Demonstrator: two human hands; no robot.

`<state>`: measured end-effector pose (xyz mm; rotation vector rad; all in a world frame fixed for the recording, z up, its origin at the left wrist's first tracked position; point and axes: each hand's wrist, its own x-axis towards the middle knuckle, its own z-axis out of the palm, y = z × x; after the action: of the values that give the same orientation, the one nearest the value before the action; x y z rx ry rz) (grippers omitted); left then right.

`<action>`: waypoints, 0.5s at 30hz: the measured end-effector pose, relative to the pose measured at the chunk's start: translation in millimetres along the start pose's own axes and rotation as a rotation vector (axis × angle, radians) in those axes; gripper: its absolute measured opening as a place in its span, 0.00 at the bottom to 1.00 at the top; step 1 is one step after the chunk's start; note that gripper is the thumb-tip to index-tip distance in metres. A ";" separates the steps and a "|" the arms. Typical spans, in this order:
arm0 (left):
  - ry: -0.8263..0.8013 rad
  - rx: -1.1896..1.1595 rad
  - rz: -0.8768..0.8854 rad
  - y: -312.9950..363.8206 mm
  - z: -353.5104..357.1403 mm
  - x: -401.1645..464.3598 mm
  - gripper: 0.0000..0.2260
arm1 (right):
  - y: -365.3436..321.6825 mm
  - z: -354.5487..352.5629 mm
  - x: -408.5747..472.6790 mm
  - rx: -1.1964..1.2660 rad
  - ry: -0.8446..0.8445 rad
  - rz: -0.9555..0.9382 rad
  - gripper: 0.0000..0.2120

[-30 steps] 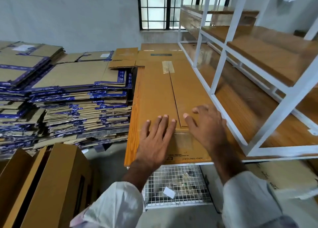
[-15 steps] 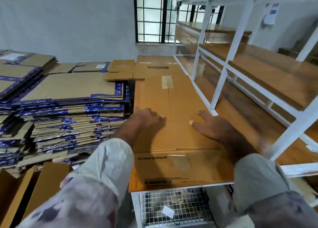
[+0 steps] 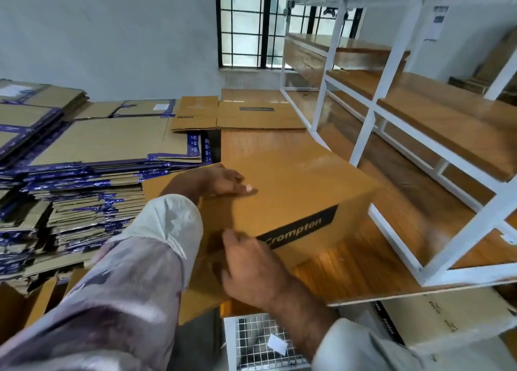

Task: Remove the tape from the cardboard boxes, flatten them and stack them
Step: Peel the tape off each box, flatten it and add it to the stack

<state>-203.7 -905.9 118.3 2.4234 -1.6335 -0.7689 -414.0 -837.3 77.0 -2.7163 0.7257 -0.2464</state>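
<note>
A: On the left, tall stacks of flattened boxes (image 3: 84, 174) with blue tape at their edges are seen, so much of the flattening can be judged done. A few upright boxes (image 3: 30, 300) wait below them, and these are judged still to be handled.

B: And in the middle?

A: A brown box (image 3: 293, 191) marked "Crompton" is lifted, tilted, over the wooden table (image 3: 363, 264). The left hand (image 3: 226, 181) is laid on its top face with fingers fairly straight; the right hand (image 3: 251, 267) is curled round the near edge. Whether tape is left on it cannot be told; none is visible on the faces shown.

B: Further back and right?

A: Two flattened brown cartons (image 3: 237, 116) are laid at the table's far end, beside the white shelving (image 3: 363, 135). The held box is judged not yet flattened or stacked.
</note>
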 end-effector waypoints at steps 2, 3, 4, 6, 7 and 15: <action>0.022 0.053 0.054 0.0 6.3 2.6 0.36 | -12.3 8.4 8.8 -0.022 -0.034 -0.019 0.30; 0.034 0.079 0.076 -2.0 10.8 3.9 0.37 | -15.7 9.9 12.1 -0.024 -0.034 -0.026 0.30; 0.048 0.096 0.089 -5.1 15.2 5.5 0.37 | -16.7 10.5 15.1 -0.013 -0.036 -0.032 0.28; 0.079 0.116 0.096 -10.8 20.7 7.8 0.37 | -14.5 7.9 19.1 0.019 -0.056 -0.021 0.25; 0.089 0.122 0.095 -12.0 22.2 7.4 0.37 | -12.5 6.0 19.9 0.033 -0.067 -0.020 0.24; 0.268 -0.072 0.118 -5.9 17.8 -9.6 0.26 | 48.0 -54.2 49.3 0.214 0.055 0.056 0.08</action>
<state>-209.9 -891.7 104.1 2.2424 -1.5965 -0.4531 -406.8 -915.8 115.2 -2.4924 0.7438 -0.3647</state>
